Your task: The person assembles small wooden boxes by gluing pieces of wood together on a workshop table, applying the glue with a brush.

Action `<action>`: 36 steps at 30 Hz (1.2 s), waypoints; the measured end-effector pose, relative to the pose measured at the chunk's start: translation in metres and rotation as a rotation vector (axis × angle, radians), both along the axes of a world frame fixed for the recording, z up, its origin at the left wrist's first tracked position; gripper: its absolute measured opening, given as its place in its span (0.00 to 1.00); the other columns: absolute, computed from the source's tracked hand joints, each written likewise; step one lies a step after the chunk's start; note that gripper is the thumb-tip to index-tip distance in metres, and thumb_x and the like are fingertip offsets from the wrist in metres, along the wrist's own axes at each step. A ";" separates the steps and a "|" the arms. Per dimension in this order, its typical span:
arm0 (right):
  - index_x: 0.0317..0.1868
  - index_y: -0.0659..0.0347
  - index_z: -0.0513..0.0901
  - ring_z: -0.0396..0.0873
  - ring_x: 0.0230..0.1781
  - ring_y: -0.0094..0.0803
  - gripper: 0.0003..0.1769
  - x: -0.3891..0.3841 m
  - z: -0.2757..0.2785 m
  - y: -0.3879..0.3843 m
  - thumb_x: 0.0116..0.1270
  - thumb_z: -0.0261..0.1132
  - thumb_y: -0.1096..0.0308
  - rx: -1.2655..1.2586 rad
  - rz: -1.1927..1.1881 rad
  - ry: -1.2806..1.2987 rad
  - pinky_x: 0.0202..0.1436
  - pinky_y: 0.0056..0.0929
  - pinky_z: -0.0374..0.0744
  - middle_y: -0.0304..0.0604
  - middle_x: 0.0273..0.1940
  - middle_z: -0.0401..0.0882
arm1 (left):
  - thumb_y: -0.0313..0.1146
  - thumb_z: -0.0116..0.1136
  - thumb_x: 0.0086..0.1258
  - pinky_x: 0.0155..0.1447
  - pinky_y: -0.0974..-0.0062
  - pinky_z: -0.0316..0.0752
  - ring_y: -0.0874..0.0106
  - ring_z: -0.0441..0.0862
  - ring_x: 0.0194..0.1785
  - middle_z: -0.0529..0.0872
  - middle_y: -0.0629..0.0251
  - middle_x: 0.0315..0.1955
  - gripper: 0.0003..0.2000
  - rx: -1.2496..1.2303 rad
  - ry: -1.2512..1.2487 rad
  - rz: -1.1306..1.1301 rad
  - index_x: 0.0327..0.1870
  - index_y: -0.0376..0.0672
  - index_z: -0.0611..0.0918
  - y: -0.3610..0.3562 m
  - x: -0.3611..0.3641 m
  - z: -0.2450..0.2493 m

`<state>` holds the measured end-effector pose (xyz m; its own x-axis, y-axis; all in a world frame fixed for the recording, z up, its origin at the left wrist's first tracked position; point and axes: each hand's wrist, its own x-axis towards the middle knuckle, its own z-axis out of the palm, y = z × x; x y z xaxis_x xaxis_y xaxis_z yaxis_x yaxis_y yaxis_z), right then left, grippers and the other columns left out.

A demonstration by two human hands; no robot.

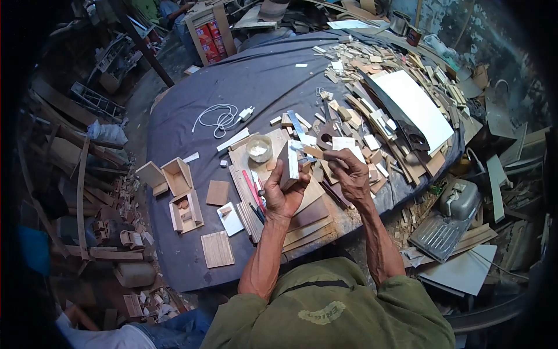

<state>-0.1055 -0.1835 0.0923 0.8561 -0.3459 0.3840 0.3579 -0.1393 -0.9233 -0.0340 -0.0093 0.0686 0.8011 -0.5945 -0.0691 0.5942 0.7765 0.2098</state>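
While the left hand (285, 191) grips a part-built wooden piece (289, 164) and the right hand (350, 171) pinches a thin wood strip (311, 152) just beside it, some small open boxes (178, 174) sit off left, so I'd guess mid-assembly.

Shirt (349, 317): olive-green, soft and creased, loose over my chest and shoulders.
Sleeves (232, 317): short and wide, same olive cloth, ending near my elbows.
Print (318, 315): pale oval badge on the shirt front, with lettering too small for me to read.
Strap (314, 285): thin dark band across the shirt just under the collar.
Forearms (264, 256): bare from sleeve to wrist, lean, sinews showing.
Left grip (285, 195): bare hand.
Right grip (350, 171): bare hand, knuckles and veins standing out.
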 end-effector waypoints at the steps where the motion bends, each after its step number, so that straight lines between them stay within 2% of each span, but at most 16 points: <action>1: 0.53 0.62 0.85 0.81 0.48 0.22 0.12 -0.001 0.001 0.000 0.73 0.63 0.79 -0.018 -0.010 0.029 0.53 0.21 0.78 0.35 0.45 0.83 | 0.41 0.57 0.77 0.48 0.65 0.80 0.67 0.83 0.39 0.83 0.55 0.38 0.16 0.003 -0.013 -0.015 0.57 0.40 0.80 -0.001 -0.002 0.000; 5: 0.55 0.61 0.85 0.81 0.46 0.23 0.12 0.000 0.005 -0.004 0.74 0.64 0.73 0.016 -0.222 0.047 0.44 0.23 0.81 0.35 0.44 0.83 | 0.42 0.60 0.75 0.49 0.62 0.81 0.66 0.84 0.44 0.85 0.56 0.42 0.19 0.186 -0.096 0.017 0.58 0.37 0.80 -0.006 -0.008 -0.001; 6: 0.56 0.61 0.85 0.82 0.45 0.23 0.13 -0.001 0.002 -0.009 0.76 0.63 0.67 0.003 -0.267 0.079 0.39 0.22 0.81 0.35 0.41 0.84 | 0.40 0.60 0.75 0.52 0.59 0.81 0.64 0.84 0.48 0.86 0.56 0.46 0.20 0.218 -0.115 0.023 0.61 0.37 0.78 -0.004 -0.007 0.001; 7: 0.56 0.62 0.85 0.80 0.41 0.21 0.14 -0.008 0.011 -0.013 0.76 0.62 0.66 0.109 -0.269 0.223 0.36 0.22 0.79 0.36 0.39 0.83 | 0.40 0.59 0.75 0.53 0.59 0.81 0.64 0.85 0.49 0.86 0.57 0.47 0.20 0.268 -0.135 0.039 0.62 0.37 0.78 -0.002 -0.006 0.000; 9: 0.56 0.63 0.86 0.77 0.35 0.19 0.14 -0.012 -0.003 -0.028 0.77 0.62 0.66 0.135 -0.297 0.179 0.34 0.21 0.76 0.36 0.37 0.82 | 0.38 0.57 0.76 0.56 0.58 0.81 0.63 0.85 0.51 0.86 0.58 0.48 0.20 0.370 -0.175 0.078 0.63 0.38 0.77 0.000 -0.003 0.000; 10: 0.56 0.65 0.86 0.74 0.32 0.18 0.15 -0.018 -0.005 -0.032 0.77 0.62 0.66 0.125 -0.325 0.195 0.34 0.20 0.74 0.34 0.36 0.81 | 0.34 0.57 0.76 0.59 0.64 0.80 0.66 0.84 0.53 0.86 0.59 0.51 0.17 0.417 -0.267 0.102 0.61 0.37 0.79 0.001 -0.006 0.008; 13: 0.56 0.65 0.86 0.74 0.33 0.17 0.15 -0.036 -0.004 -0.037 0.77 0.61 0.66 0.176 -0.330 0.271 0.35 0.19 0.74 0.34 0.36 0.81 | 0.32 0.60 0.75 0.58 0.71 0.78 0.69 0.83 0.54 0.85 0.58 0.54 0.15 1.014 -0.674 0.211 0.58 0.36 0.82 -0.003 -0.012 0.011; 14: 0.56 0.64 0.86 0.76 0.35 0.19 0.14 -0.041 0.000 -0.035 0.78 0.60 0.67 0.205 -0.324 0.261 0.37 0.20 0.75 0.36 0.36 0.82 | 0.31 0.65 0.71 0.56 0.71 0.79 0.62 0.84 0.52 0.85 0.56 0.49 0.15 1.151 -0.740 0.296 0.54 0.34 0.82 -0.009 -0.016 0.015; 17: 0.57 0.63 0.85 0.78 0.36 0.21 0.14 -0.053 0.005 -0.030 0.78 0.60 0.68 0.074 -0.306 0.168 0.40 0.22 0.77 0.38 0.38 0.84 | 0.29 0.68 0.67 0.52 0.67 0.79 0.59 0.83 0.49 0.83 0.53 0.46 0.17 1.391 -1.134 0.593 0.53 0.32 0.81 -0.027 -0.024 0.014; 18: 0.57 0.63 0.85 0.80 0.38 0.23 0.14 -0.056 0.011 -0.028 0.77 0.60 0.70 0.053 -0.287 0.128 0.43 0.23 0.78 0.38 0.39 0.84 | 0.27 0.70 0.64 0.49 0.64 0.78 0.57 0.83 0.47 0.82 0.51 0.44 0.18 1.374 -1.203 0.743 0.52 0.30 0.81 -0.036 -0.026 0.014; 22: 0.56 0.63 0.85 0.77 0.34 0.24 0.13 -0.056 0.002 -0.032 0.76 0.61 0.73 -0.037 -0.286 0.031 0.40 0.23 0.75 0.38 0.37 0.80 | 0.28 0.69 0.65 0.49 0.63 0.78 0.57 0.83 0.47 0.82 0.52 0.44 0.15 1.395 -1.197 0.794 0.50 0.31 0.83 -0.057 -0.037 0.014; 25: 0.56 0.63 0.86 0.74 0.31 0.24 0.13 -0.056 -0.006 -0.042 0.74 0.62 0.76 -0.103 -0.276 -0.019 0.35 0.25 0.73 0.38 0.34 0.78 | 0.27 0.69 0.66 0.52 0.65 0.79 0.61 0.84 0.50 0.83 0.56 0.46 0.14 1.467 -1.190 0.769 0.50 0.32 0.83 -0.069 -0.047 0.016; 28: 0.54 0.62 0.87 0.72 0.28 0.25 0.14 -0.062 -0.007 -0.055 0.69 0.64 0.81 -0.266 -0.310 -0.056 0.30 0.28 0.71 0.37 0.30 0.74 | 0.28 0.69 0.66 0.49 0.65 0.79 0.61 0.84 0.47 0.83 0.56 0.45 0.14 1.463 -1.226 0.834 0.50 0.32 0.84 -0.078 -0.053 0.015; 31: 0.52 0.63 0.87 0.73 0.28 0.27 0.13 -0.068 -0.004 -0.071 0.69 0.64 0.80 -0.353 -0.387 -0.073 0.30 0.29 0.72 0.39 0.29 0.75 | 0.27 0.70 0.65 0.47 0.64 0.78 0.57 0.83 0.46 0.82 0.54 0.44 0.14 1.451 -1.235 0.873 0.49 0.33 0.83 -0.086 -0.058 0.011; 34: 0.51 0.64 0.87 0.75 0.29 0.29 0.11 -0.072 -0.001 -0.078 0.71 0.63 0.77 -0.256 -0.392 -0.033 0.31 0.29 0.72 0.41 0.28 0.76 | 0.26 0.70 0.64 0.47 0.64 0.78 0.57 0.83 0.46 0.82 0.54 0.43 0.14 1.461 -1.197 0.863 0.49 0.33 0.83 -0.092 -0.063 0.011; 36: 0.52 0.63 0.86 0.75 0.29 0.28 0.11 -0.074 -0.002 -0.081 0.73 0.62 0.76 -0.226 -0.344 -0.031 0.31 0.28 0.72 0.41 0.29 0.76 | 0.26 0.70 0.63 0.48 0.63 0.79 0.57 0.83 0.46 0.82 0.54 0.43 0.14 1.479 -1.257 0.903 0.48 0.33 0.84 -0.095 -0.064 0.009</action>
